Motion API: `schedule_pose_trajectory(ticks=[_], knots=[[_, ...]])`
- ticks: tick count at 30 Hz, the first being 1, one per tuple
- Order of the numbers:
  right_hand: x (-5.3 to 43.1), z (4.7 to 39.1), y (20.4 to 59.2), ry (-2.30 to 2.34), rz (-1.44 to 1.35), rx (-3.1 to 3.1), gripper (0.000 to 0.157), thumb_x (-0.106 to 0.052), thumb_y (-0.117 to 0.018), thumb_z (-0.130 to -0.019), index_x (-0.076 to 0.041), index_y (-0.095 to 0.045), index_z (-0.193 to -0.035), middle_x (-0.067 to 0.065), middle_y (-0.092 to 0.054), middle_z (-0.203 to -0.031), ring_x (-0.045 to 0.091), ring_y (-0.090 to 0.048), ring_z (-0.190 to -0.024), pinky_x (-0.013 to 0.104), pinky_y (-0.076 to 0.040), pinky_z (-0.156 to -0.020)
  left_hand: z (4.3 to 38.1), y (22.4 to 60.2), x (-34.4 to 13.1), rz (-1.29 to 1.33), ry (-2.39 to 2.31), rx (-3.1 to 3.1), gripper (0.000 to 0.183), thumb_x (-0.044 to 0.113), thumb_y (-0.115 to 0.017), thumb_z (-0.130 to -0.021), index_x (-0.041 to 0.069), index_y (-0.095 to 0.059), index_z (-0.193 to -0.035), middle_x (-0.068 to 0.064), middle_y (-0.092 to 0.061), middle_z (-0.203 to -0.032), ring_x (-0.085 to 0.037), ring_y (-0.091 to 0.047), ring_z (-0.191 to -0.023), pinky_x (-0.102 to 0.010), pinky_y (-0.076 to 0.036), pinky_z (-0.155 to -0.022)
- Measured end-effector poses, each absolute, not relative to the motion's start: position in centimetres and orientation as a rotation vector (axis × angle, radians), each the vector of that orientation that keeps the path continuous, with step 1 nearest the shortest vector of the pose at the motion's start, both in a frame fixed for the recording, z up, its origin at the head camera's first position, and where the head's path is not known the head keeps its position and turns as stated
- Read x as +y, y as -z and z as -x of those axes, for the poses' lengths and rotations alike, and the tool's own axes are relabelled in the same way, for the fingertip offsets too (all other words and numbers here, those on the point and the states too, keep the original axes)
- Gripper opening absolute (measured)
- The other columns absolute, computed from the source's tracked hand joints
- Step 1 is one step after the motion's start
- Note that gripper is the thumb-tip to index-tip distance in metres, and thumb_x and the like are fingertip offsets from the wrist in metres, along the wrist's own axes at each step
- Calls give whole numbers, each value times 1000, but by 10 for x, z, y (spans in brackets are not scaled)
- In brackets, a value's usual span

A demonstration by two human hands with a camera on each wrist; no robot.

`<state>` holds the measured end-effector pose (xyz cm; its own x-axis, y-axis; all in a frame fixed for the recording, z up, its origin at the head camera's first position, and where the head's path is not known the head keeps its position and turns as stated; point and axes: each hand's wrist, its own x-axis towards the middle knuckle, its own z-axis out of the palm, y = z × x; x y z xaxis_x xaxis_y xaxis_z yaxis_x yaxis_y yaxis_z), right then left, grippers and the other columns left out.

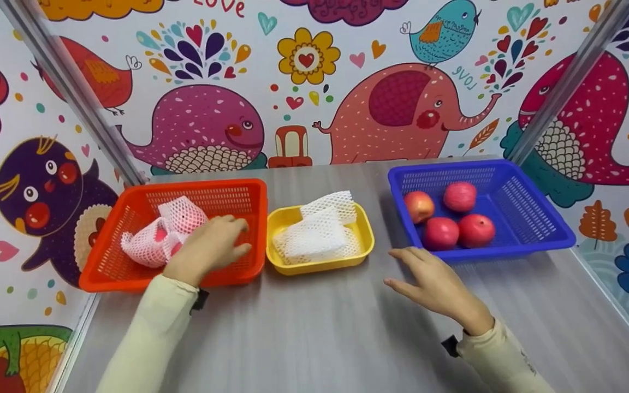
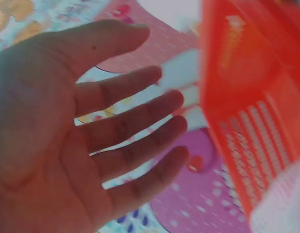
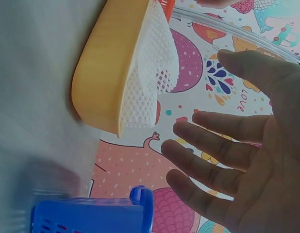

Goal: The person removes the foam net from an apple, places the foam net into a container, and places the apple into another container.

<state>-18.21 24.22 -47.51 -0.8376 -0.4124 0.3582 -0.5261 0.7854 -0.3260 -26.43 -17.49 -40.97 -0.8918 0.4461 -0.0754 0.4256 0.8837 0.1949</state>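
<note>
My left hand [image 1: 213, 245] hovers over the right part of the red basket [image 1: 262, 218], its fingers spread and holding nothing in the left wrist view. Apples wrapped in white foam nets [image 1: 148, 243] lie in that basket, partly behind the hand. My right hand [image 1: 437, 284], fingers extended and with nothing in them, is above the table just in front of the blue basket [image 1: 538, 243]. Several bare red apples [image 1: 476, 230] sit in the left half of the blue basket. Between the hands, a yellow tray [image 1: 320, 266] holds loose white foam nets [image 1: 314, 234].
The grey table [image 1: 314, 333] extends in front of the containers. A wall printed with cartoon animals [image 1: 391, 120] stands right behind them, with metal posts [image 1: 571, 82] at the corners. Printed side panels [image 1: 14, 262] close off left and right.
</note>
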Motion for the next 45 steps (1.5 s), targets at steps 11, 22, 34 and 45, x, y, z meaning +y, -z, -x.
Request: schedule_pose_trajectory(ticks=[11, 22, 34, 45], knots=[[240, 180, 484, -603, -740, -2745, 52, -38, -78, -86, -5, -65, -124, 6, -66, -113, 24, -64, -102, 44, -52, -87, 290, 432, -242, -310, -104, 2816, 60, 24, -85, -77, -3, -60, -125, -31, -56, -114, -55, -48, -110, -77, -33, -92], [236, 177, 490, -621, -761, -2781, 48, -38, -78, -86, -7, -67, -122, 6, -66, -112, 24, -64, -102, 45, -53, -85, 295, 454, -256, -186, -131, 2701, 72, 15, -87, -72, -3, -48, -130, -33, -53, -107, -49, -53, -93, -73, -41, -84], [237, 174, 498, -626, -748, -2804, 45, -35, -79, -86, -9, -68, -120, 4, -66, -112, 23, -64, -101, 45, -53, -83, 296, 472, -254, -198, -48, 2775, 74, 23, -86, -73, -5, -46, -128, -40, -50, -107, -62, -47, -104, -74, -40, -82], [239, 173, 500, -640, -769, -2795, 44, -39, -76, -88, -10, -69, -119, 2, -67, -106, 18, -64, -96, 42, -54, -80, 294, 472, -248, -202, -33, 2946, 89, 31, -88, -65, -2, -45, -135, -44, -48, -122, -70, -31, -116, -84, -24, -89]])
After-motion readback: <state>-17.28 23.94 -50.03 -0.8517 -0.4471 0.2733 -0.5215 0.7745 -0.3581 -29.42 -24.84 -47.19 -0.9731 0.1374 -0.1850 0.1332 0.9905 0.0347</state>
